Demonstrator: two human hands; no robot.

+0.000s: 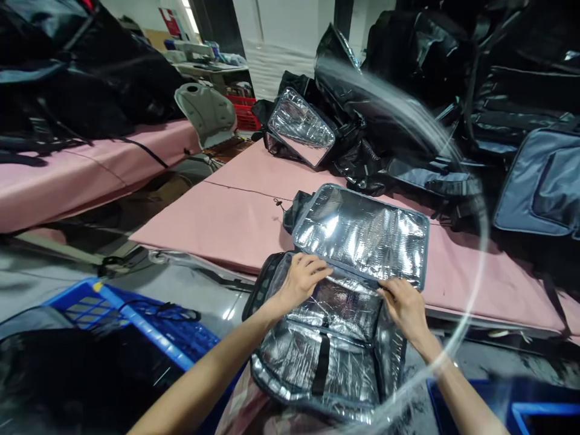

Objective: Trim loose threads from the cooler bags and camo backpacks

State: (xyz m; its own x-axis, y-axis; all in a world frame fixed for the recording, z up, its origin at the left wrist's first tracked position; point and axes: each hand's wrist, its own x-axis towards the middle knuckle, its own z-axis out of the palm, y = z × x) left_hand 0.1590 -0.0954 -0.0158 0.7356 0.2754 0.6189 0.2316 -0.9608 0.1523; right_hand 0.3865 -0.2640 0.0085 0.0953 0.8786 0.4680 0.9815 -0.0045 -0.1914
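Observation:
An insulated bag point(344, 362) with a shiny silver lining sits open at the table's near edge, over my lap. Its silver-lined lid point(362, 229) is folded back flat on the pink tabletop. A black strap point(321, 364) runs across the lining inside. At the left end of the lid's hinge edge, my left hand point(301, 279) is closed over the bag's rim, fingers bent towards the right. My right hand point(405, 305) pinches the same edge near its right end, thumb and fingers together. The fabric directly beneath the fingers is hidden.
Another silver-lined bag point(301, 127) stands farther back on the pink table point(217, 217). Black bags are piled at the right and on a second pink table point(149, 151). A blue crate point(149, 326) is at lower left, another blue bin point(544, 411) at lower right. A chair point(206, 115) stands behind.

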